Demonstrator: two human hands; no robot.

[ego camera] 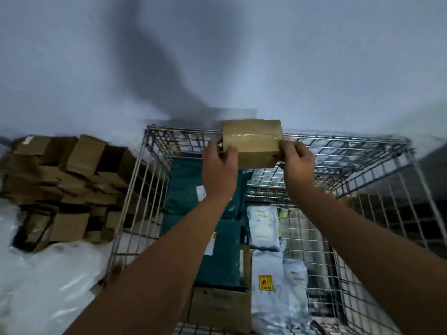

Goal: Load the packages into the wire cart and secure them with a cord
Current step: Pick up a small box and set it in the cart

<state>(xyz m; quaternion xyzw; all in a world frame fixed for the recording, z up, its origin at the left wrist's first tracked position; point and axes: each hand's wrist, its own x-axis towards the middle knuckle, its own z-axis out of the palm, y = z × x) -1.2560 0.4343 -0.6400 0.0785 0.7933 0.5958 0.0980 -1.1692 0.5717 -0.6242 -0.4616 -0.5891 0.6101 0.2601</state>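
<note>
The cardboard box (252, 142) is up in the air between my two hands, above the far end of the wire cart (377, 165) and level with its top rim. My left hand (219, 165) grips the box's left side, fingers curled round the edge and the thumb pressed on the near face. My right hand (298, 160) pinches the right side the same way, fingertips on the corner. A strip of clear tape runs across the box's upper face.

Down in the cart lie the packages already loaded: teal mailer bags (217, 259) along the left, grey plastic mailers (264, 228) beside them toward the middle, one with a yellow and red sticker (265, 282), and a flat brown carton (219, 308) at the near end. Left of the cart, outside the wire, a heap of small brown boxes (67, 180) is stacked against the pale wall (242, 56), with white plastic sheeting (48, 281) in front of it.
</note>
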